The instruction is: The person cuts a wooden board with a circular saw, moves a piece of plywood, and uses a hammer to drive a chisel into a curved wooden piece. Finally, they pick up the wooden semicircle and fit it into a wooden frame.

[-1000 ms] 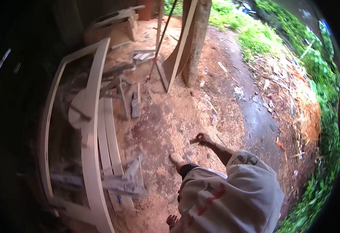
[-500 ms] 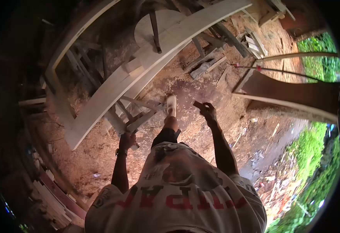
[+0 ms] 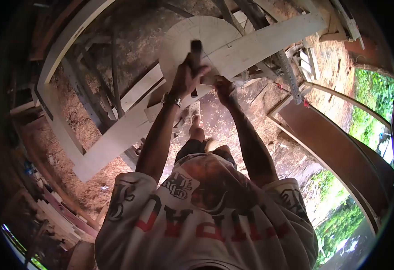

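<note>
My left hand (image 3: 189,80), with a watch on its wrist, is over the lower edge of a round pale board. Its fingers are around a dark bar (image 3: 196,47), blurred, whose lower end shows below the hand. Just to the right, my right hand (image 3: 225,90) is closed beside the edge of the long pale plank (image 3: 269,42); what its fingers hold is too small and dark to make out. The round board (image 3: 179,38) and the plank overlap, and thin lines mark the round board.
A curved pale frame (image 3: 73,38) stands at the upper left. Dark trestle legs (image 3: 86,92) are under the boards. At the right is a large curved brown panel (image 3: 323,135). Wood shavings cover the ground (image 3: 102,175), and stacked strips (image 3: 57,216) lie lower left.
Both hands have moved up and forward to the boards. My left hand has come to the dark bar that lay across the round board. The view has shifted closer to the boards.
</note>
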`<state>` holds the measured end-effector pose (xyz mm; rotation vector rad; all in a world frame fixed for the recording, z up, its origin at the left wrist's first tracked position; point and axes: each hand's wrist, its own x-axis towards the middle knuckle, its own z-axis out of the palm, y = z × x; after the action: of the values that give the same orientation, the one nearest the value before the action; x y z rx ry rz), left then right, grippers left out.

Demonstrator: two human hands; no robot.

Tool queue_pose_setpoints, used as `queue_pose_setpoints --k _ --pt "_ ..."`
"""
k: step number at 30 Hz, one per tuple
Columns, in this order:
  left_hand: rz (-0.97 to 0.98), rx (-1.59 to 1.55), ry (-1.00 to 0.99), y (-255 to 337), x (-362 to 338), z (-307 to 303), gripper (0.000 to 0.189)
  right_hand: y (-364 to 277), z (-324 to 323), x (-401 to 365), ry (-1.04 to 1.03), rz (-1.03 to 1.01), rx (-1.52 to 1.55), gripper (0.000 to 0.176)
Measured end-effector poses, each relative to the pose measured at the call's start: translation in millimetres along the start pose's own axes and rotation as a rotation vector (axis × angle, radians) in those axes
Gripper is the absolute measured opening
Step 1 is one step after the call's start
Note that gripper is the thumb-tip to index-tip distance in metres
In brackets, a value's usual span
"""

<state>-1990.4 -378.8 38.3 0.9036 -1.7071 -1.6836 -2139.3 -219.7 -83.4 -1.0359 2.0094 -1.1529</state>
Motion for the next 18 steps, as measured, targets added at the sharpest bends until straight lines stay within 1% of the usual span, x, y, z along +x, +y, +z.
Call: queue_pose_setpoints --k 1,2,4,5,8,9,12,13,14,16,17,18 --pt "-0.042 -0.022 -0.007 -15 13 -3 0.031 -31 -8 2 -0.003 -0.186 -0.182 0.032" --pt "-0.057 -0.135 0.063 -6 29 -5 0.024 -40 -4 5 -0.026 -0.216 -0.186 0.032" --pt "-0.130 -0.142 -0.001 -13 58 -14 0.031 -51 6 8 -0.063 -0.278 -0.195 0.033" --pt "-0.148 -0.131 -0.024 -8 65 -13 0.037 -62 13 10 -0.057 -0.299 -0.250 0.035" --pt "-0.231 -0.002 -0.041 2 75 -8 0.040 -57 37 16 -0.030 -0.347 -0.202 0.036" --pt "-0.218 -0.048 -0.051 7 74 -6 0.039 -57 43 20 0.004 -0.329 -0.211 0.036" --pt "-0.177 -0.004 -0.051 10 60 -4 0.036 -62 41 25 0.025 -0.294 -0.204 0.036" --pt "-0.118 -0.002 -0.072 8 53 -4 0.032 -60 39 25 -0.012 -0.281 -0.171 0.040" --pt "-0.084 -0.060 0.010 11 48 4 0.034 -61 37 24 -0.023 -0.279 -0.171 0.039" --pt "-0.089 0.058 -0.043 20 43 4 0.032 -63 31 23 -0.044 -0.282 -0.175 0.038" --pt "-0.110 0.073 -0.043 20 44 4 0.033 -63 30 23 -0.074 -0.249 -0.158 0.040" --pt "-0.126 0.085 -0.043 20 47 4 0.034 -63 29 27 -0.084 -0.268 -0.170 0.041"
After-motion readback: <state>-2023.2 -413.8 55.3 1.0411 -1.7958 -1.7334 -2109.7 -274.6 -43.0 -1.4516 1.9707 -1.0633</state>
